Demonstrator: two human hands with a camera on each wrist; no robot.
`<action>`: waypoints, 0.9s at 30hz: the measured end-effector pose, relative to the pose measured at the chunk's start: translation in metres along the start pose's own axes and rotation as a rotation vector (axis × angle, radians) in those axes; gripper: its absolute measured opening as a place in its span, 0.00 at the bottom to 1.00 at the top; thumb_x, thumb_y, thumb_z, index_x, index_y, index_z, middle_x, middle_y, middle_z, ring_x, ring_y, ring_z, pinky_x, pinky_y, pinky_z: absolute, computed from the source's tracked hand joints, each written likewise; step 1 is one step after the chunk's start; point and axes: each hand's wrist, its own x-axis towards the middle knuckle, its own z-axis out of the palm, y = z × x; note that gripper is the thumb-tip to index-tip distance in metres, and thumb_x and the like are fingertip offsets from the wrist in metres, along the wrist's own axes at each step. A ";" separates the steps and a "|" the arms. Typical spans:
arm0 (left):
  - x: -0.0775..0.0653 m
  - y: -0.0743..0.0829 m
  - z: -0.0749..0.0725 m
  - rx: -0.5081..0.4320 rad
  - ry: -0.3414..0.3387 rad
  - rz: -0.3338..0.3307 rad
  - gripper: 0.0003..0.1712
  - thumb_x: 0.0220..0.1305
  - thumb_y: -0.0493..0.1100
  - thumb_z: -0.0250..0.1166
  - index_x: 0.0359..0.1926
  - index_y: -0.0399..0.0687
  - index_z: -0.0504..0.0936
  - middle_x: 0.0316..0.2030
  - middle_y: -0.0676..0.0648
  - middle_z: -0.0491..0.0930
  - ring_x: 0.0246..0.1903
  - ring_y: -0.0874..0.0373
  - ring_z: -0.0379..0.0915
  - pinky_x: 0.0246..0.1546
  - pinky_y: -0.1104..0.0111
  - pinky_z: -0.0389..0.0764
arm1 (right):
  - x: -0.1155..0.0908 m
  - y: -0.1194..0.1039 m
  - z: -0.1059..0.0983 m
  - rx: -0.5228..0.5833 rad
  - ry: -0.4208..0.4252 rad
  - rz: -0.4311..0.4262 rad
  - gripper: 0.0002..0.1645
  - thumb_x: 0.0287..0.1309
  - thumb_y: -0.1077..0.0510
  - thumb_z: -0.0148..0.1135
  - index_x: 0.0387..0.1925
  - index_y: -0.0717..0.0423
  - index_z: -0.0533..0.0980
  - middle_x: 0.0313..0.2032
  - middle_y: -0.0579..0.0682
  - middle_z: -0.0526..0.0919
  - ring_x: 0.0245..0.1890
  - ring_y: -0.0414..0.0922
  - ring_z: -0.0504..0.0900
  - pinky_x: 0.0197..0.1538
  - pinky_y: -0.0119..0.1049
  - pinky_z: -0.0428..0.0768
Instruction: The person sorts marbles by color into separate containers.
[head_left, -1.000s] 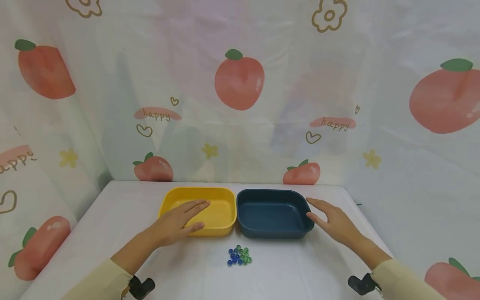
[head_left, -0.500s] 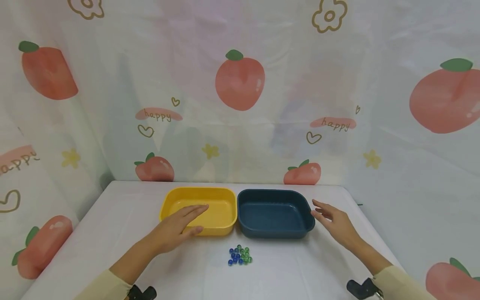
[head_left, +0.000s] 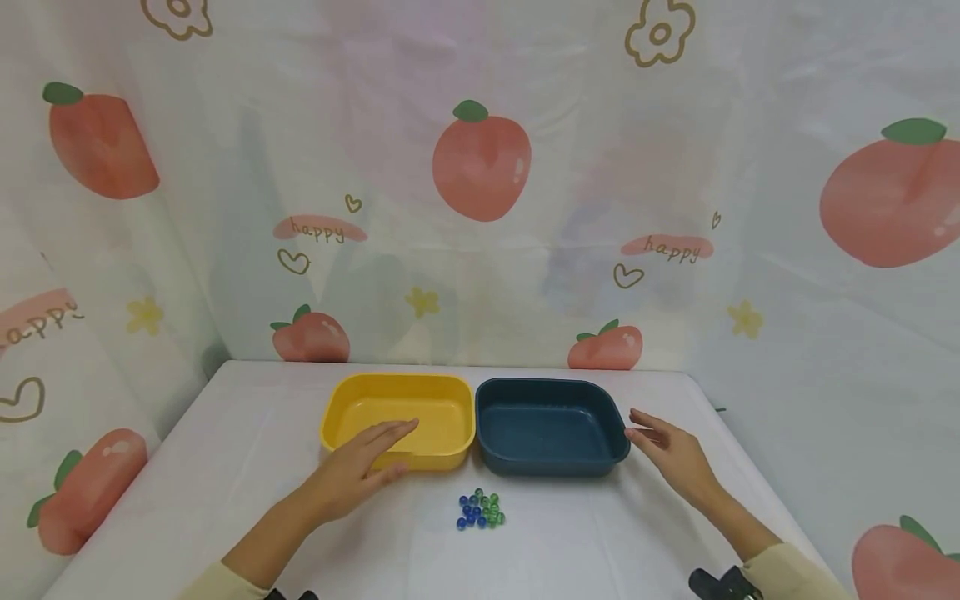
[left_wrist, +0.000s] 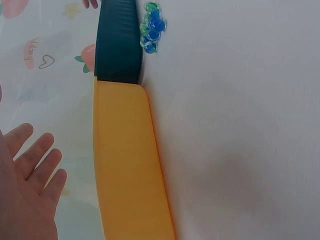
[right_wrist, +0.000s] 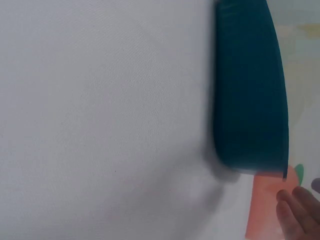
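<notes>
My left hand (head_left: 347, 473) hovers at the near left of the yellow tray (head_left: 442, 461), fingers extended and holding nothing. In the left wrist view that hand (left_wrist: 32, 190) shows spread fingers beside the tray's yellow wall (left_wrist: 127, 160). My right hand (head_left: 681, 462) is at the right end of the dark blue tray (head_left: 551, 467), fingers loosely bent with nothing in them; whether it touches the rim I cannot tell. A small cluster of blue marbles (head_left: 471, 512) and green marbles (head_left: 493, 510) lies on the table in front of the trays.
Both trays stand side by side near the back of a white-covered table (head_left: 570, 550). A printed curtain (head_left: 480, 275) with peaches rises behind and on both sides. A black wrist mount (head_left: 723, 583) is on the right forearm.
Both hands have drawn back slightly toward me. The right hand has shifted a little to the right, its fingers more bent. Trays and marbles stay in place.
</notes>
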 end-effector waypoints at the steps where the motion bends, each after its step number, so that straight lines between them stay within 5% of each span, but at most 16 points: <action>1: -0.001 0.000 0.002 -0.021 0.006 -0.002 0.34 0.69 0.64 0.54 0.74 0.72 0.60 0.69 0.55 0.67 0.69 0.51 0.63 0.68 0.47 0.66 | 0.000 0.001 0.000 0.002 0.002 0.004 0.31 0.68 0.49 0.59 0.65 0.63 0.71 0.59 0.62 0.78 0.52 0.60 0.82 0.47 0.42 0.86; 9: -0.004 0.003 0.013 -0.098 0.015 -0.069 0.35 0.68 0.65 0.55 0.73 0.66 0.63 0.68 0.56 0.68 0.68 0.52 0.64 0.67 0.46 0.67 | -0.003 0.002 0.004 0.021 -0.004 0.066 0.32 0.69 0.46 0.57 0.65 0.64 0.71 0.60 0.64 0.77 0.54 0.60 0.81 0.51 0.53 0.83; 16: -0.009 0.003 0.018 -0.118 0.034 -0.084 0.35 0.65 0.66 0.58 0.72 0.72 0.63 0.66 0.59 0.70 0.67 0.54 0.65 0.67 0.48 0.68 | -0.001 0.005 0.009 0.043 -0.009 0.075 0.32 0.68 0.47 0.58 0.65 0.64 0.70 0.60 0.64 0.77 0.54 0.59 0.82 0.47 0.35 0.86; 20: -0.010 0.003 0.021 -0.143 0.050 -0.073 0.37 0.64 0.66 0.60 0.71 0.65 0.67 0.64 0.59 0.72 0.65 0.55 0.68 0.65 0.49 0.70 | -0.001 0.006 0.010 0.055 0.001 0.084 0.32 0.68 0.47 0.59 0.64 0.65 0.70 0.59 0.64 0.78 0.53 0.59 0.82 0.44 0.21 0.79; 27: -0.011 0.000 0.027 -0.201 0.063 -0.060 0.38 0.63 0.65 0.61 0.70 0.56 0.70 0.59 0.56 0.78 0.59 0.60 0.74 0.61 0.56 0.76 | -0.003 0.008 0.013 0.054 -0.008 0.122 0.33 0.69 0.46 0.57 0.65 0.66 0.70 0.57 0.64 0.80 0.55 0.60 0.81 0.44 0.19 0.78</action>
